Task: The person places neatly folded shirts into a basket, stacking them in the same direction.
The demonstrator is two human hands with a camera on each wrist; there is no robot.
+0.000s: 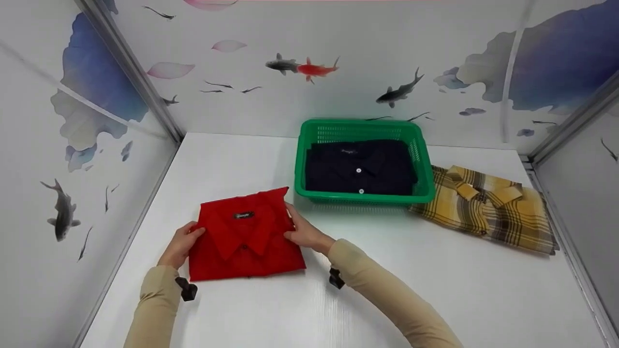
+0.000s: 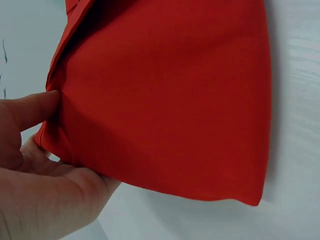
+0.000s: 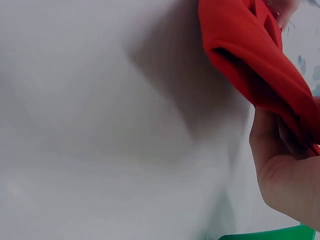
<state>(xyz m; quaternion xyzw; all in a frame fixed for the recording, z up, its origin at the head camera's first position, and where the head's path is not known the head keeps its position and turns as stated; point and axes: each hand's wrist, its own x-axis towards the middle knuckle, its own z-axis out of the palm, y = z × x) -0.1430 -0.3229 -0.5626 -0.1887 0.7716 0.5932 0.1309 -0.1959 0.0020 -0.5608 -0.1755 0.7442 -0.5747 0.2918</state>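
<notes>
A folded red shirt [image 1: 232,261], collar and dark neck label facing up, is held between both hands over the white table. At its left edge my left hand [image 1: 181,244] grips the cloth, thumb on top and fingers underneath, as the left wrist view shows with the shirt [image 2: 170,110] spread past the hand [image 2: 55,185]. On the opposite edge my right hand [image 1: 307,232] pinches the side of the shirt. In the right wrist view the shirt's folded edge [image 3: 250,60] stands off the table, casting a shadow, with the right hand [image 3: 290,180] under and around it.
Behind and right of the shirt, a green plastic basket [image 1: 302,188] holds a folded dark navy shirt [image 1: 333,169] with white buttons. A folded yellow plaid shirt [image 1: 512,217] lies right of the basket, partly behind its rim. Walls with painted fish enclose the white table [image 1: 387,280].
</notes>
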